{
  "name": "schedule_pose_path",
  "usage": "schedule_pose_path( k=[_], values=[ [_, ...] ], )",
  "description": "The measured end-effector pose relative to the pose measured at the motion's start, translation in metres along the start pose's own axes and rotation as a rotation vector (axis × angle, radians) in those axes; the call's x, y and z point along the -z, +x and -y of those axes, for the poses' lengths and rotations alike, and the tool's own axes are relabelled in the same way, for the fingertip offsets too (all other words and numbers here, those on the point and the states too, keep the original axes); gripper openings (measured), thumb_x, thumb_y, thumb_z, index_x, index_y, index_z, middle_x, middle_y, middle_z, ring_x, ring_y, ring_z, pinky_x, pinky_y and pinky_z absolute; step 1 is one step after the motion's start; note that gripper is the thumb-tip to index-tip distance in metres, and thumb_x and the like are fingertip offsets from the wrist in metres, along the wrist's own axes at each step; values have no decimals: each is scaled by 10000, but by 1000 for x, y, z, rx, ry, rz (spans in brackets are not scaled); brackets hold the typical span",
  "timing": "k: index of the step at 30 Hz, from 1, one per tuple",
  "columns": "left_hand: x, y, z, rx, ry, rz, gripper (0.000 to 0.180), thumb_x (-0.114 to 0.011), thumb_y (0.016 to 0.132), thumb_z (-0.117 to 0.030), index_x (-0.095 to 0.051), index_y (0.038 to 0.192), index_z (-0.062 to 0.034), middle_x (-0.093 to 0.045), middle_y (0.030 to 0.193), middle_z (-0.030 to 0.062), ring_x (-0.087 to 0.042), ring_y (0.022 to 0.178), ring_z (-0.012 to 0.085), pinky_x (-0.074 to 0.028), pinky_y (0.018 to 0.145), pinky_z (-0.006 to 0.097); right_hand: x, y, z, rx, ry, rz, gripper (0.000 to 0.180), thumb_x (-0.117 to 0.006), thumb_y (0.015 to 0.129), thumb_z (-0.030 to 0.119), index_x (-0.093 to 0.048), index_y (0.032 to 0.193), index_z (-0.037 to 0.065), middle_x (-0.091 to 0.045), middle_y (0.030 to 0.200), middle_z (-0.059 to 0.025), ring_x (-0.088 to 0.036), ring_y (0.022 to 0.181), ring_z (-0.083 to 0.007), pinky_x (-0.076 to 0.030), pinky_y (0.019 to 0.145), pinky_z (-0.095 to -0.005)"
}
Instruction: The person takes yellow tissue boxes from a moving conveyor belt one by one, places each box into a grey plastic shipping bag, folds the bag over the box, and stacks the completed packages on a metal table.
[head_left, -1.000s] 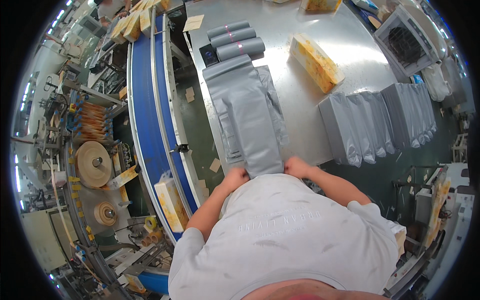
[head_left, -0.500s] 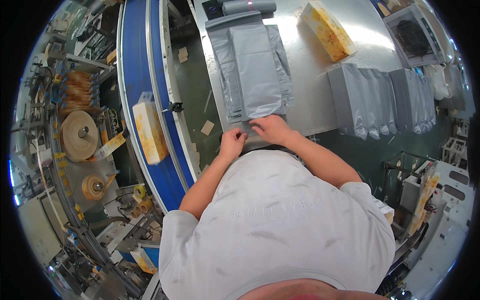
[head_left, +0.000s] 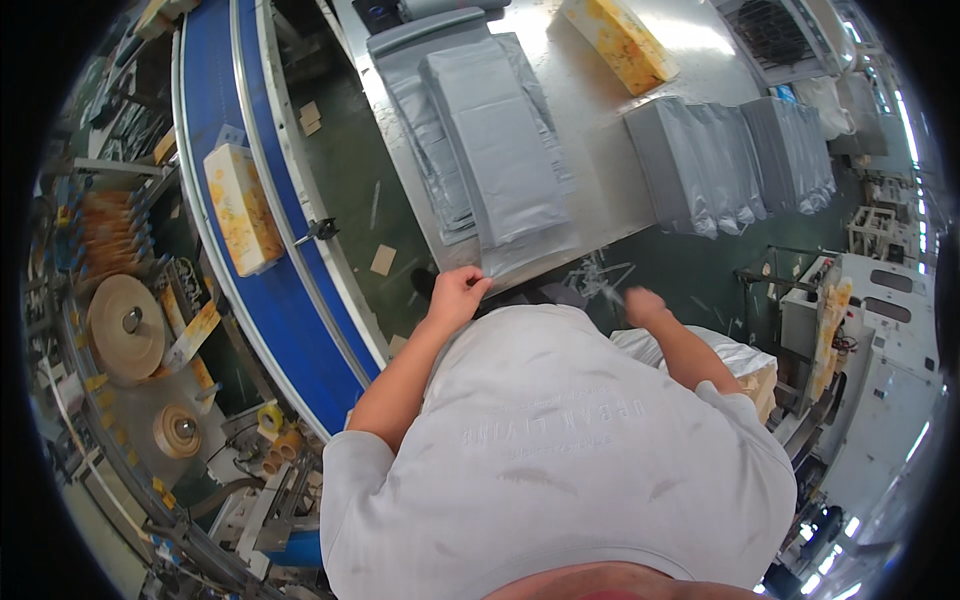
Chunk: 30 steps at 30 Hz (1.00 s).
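The long grey plastic bag (head_left: 500,150) lies on top of a flat pile of grey bags (head_left: 405,110) on the metal surface (head_left: 590,120), its near end at the edge closest to the person. A wall along its left side suggests a boxy content, though the film hides what is inside.

At the near left corner of the bag's loose flap (head_left: 520,255), the left hand (head_left: 460,297) has its thumb and fingertips brought together, seemingly pinching the film. The right hand (head_left: 647,307) is away from the bag, out over the floor and near a plastic-wrapped bundle (head_left: 700,350). Its fingers look curled; I cannot tell whether they hold anything.

The film looks thin, soft and glossy, so it probably slides easily and creases under a light pull, while the filled part should feel firmer and heavier. The 2 corners of the flap seem the best pinch points for handling the film; for lifting, a palm under each long side would spread the load and spare the film from tearing.

To the right stand 2 groups of filled grey bags (head_left: 680,165), with a yellow-and-white patterned package (head_left: 622,45) lying beyond.
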<state>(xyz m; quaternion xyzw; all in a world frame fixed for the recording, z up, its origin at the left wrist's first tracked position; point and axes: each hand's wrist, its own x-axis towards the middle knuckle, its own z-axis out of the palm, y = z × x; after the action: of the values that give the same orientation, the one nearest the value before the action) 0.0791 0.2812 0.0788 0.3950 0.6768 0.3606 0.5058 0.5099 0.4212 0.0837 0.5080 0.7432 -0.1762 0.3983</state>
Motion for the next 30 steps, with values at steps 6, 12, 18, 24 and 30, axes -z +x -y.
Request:
schedule_pose_path(
  k=[6, 12, 18, 24, 30],
  values=[
    [27, 14, -27, -911, 699, -318, 282, -707, 860, -42, -697, 1140, -73, -543, 1500, 130, -508, 1388, 270, -465, 1103, 430, 92, -16, 17, 500, 146, -715, 621, -708, 778, 46, -601, 1387, 98, -607, 1415, -127, -563, 1330, -347, -499, 1098, -438],
    [39, 58, -54, -1193, 1128, 33, 206, -634, 880, -114, -698, 1055, -26, -509, 1592, 130, -421, 1529, 285, -359, 1251, 434, 200, 53, 98, 1423, -326, -1081, 350, -644, 801, 25, -708, 1142, 75, -662, 1324, -69, -566, 1348, -286, -481, 1121, -415],
    [57, 45, -65, -1005, 1013, 125, 207, -663, 833, -81, -691, 1023, -3, -671, 1380, 146, -611, 1346, 279, -473, 1158, 424, 197, 84, 80, 1530, 75, -751, 121, -660, 858, 86, -697, 972, 71, -716, 1072, -61, -677, 1138, -270, -579, 895, -391],
    [27, 92, -55, -172, -5, -386, 177, -763, 969, -138, -638, 875, -55, -646, 799, -24, -584, 691, 128, -473, 647, 304, 199, 113, 114, 549, 1355, -201, 141, -673, 980, 164, -673, 954, 26, -707, 895, -128, -689, 816, -271, -535, 721, -381],
    [1, 121, -44, -72, -399, -1026, 212, -773, 952, -59, -562, 932, -59, -577, 853, 9, -513, 722, 113, -463, 691, 290, 180, 138, 171, 355, 1316, -810, 231, -709, 965, 234, -632, 1026, 25, -715, 885, -126, -674, 773, -269, -546, 737, -394]
  ],
)
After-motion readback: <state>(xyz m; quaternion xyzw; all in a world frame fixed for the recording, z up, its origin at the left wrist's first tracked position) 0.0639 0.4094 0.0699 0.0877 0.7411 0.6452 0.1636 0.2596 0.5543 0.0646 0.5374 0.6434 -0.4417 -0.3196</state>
